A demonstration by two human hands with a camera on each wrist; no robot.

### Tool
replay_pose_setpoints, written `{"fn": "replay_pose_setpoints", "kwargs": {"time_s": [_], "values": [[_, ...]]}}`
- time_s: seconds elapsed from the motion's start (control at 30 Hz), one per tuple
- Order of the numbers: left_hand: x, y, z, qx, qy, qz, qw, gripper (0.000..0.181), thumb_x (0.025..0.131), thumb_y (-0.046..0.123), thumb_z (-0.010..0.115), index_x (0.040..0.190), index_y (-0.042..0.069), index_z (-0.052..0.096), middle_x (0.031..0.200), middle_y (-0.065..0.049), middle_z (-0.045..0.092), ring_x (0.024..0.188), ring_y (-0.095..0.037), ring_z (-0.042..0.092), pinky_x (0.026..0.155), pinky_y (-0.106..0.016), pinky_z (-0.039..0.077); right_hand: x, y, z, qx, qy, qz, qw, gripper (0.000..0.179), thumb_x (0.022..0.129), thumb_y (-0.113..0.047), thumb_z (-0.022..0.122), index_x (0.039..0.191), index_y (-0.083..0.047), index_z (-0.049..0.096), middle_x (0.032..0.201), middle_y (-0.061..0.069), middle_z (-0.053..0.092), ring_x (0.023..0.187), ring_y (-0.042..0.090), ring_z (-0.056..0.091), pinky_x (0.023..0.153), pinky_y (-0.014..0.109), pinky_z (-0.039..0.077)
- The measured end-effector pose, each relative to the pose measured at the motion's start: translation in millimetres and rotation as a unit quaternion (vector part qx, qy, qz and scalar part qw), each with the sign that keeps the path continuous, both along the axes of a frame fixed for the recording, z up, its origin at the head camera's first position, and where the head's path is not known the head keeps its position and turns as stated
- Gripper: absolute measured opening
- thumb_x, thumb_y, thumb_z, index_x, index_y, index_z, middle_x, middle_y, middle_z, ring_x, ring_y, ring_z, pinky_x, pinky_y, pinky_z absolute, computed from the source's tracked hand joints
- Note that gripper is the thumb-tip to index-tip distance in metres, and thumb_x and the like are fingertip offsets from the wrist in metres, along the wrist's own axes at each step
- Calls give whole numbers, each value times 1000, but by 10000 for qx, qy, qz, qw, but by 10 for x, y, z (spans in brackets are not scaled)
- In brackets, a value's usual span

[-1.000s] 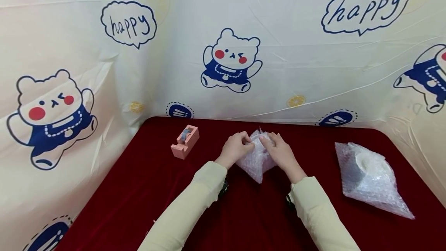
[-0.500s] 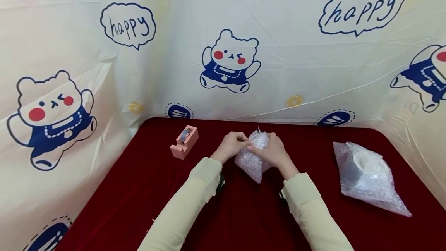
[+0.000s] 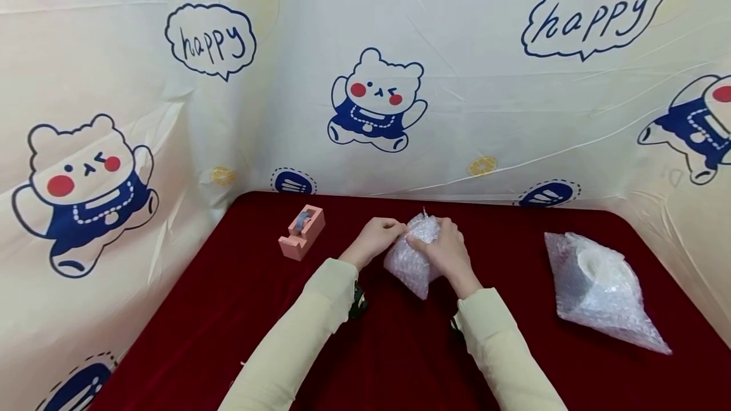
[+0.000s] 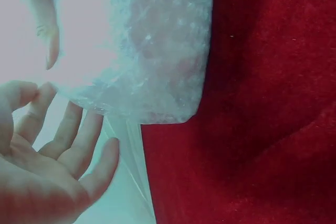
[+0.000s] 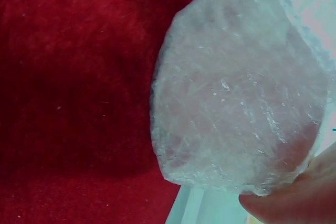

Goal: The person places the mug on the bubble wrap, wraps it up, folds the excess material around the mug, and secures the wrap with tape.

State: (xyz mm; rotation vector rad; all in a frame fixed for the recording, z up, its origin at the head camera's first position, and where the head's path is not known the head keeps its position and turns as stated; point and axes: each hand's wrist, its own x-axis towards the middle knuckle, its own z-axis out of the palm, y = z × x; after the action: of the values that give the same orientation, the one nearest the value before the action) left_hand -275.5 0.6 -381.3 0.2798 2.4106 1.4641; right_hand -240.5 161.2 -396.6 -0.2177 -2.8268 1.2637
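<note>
In the head view a bubble-wrap parcel point(image 3: 412, 269) stands near the middle of the table, tapering to a corner toward me. My right hand point(image 3: 450, 250) grips its right side, thumb across the front and the other fingers hidden behind. My left hand point(image 3: 372, 240) is at its upper left, thumb and index fingertip meeting at the edge of the wrap. In the left wrist view those tips pinch together by the bubble wrap point(image 4: 168, 51), the remaining fingers loosely spread. The right wrist view shows the right thumb point(image 5: 289, 200) against the wrap's lower edge.
A pink tape dispenser point(image 3: 302, 233) with a blue core stands at the left. Over at the right lies a second bubble-wrap parcel point(image 3: 605, 297) with a whitish round thing inside. The table point(image 3: 223, 309) has a dark red cloth, and a printed curtain point(image 3: 485, 100) hangs behind it.
My right thumb has slid left across the parcel's front, toward the left fingertips. The left hand has drawn slightly left. The parcel has stayed nearly in place.
</note>
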Motion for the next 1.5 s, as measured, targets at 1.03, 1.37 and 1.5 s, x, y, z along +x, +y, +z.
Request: {"fn": "replay_pose_setpoints", "kwargs": {"time_s": [1.03, 1.37, 1.5], "values": [[-233, -1647, -265, -2305, 93, 2077, 9506, 43, 103, 21, 26, 117, -5, 57, 113, -24, 60, 94, -32, 55, 87, -46, 43, 22, 36, -40, -83, 112, -199, 9997, 74, 84, -41, 70, 137, -1, 37, 134, 22, 43, 126, 39, 40, 100, 53, 41], [-285, -1659, -198, -2806, -426, 1799, 9419, 49, 103, 32, 24, 103, -2, 59, 116, -25, 57, 101, -36, 52, 98, -56, 35, 7, -2, -73, -65, 226, -157, 9996, 75, 84, -41, 70, 138, -2, 38, 134, 21, 45, 126, 38, 41, 100, 53, 41], [-291, -1647, -131, -2559, -504, 1788, 9487, 49, 102, 34, 31, 104, -5, 59, 100, -21, 57, 85, -28, 51, 77, -38, 42, -6, -7, -65, -69, 241, -126, 9996, 75, 83, -41, 70, 138, -2, 38, 133, 21, 45, 126, 38, 40, 100, 52, 41]]}}
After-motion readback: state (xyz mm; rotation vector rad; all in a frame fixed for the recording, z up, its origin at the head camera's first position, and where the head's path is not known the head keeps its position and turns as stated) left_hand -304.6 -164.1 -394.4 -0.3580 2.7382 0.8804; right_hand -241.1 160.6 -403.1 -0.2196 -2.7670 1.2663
